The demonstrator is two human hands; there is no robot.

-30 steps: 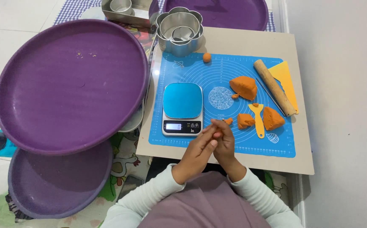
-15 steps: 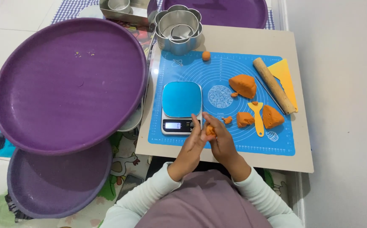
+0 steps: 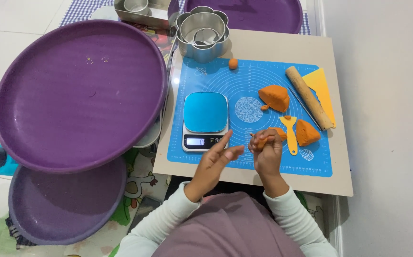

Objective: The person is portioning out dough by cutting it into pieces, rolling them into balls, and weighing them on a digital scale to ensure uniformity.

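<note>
Pinching a small orange dough piece (image 3: 262,141) in our right hand (image 3: 267,153), grip closed; left hand (image 3: 217,160) open, fingers spread, beside the scale (image 3: 205,121).

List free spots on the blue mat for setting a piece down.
Bare: blue mat left of the small dough ball, above the scale; also its near-right corner, below the scraper. Crowded: right side, around dough lumps, rolling pin and the right hand.

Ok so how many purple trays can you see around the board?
3. One big purple tray left of the board, a second tray partly tucked under it near the left arm, and a third tray at the top edge, cut off by the frame.
</note>
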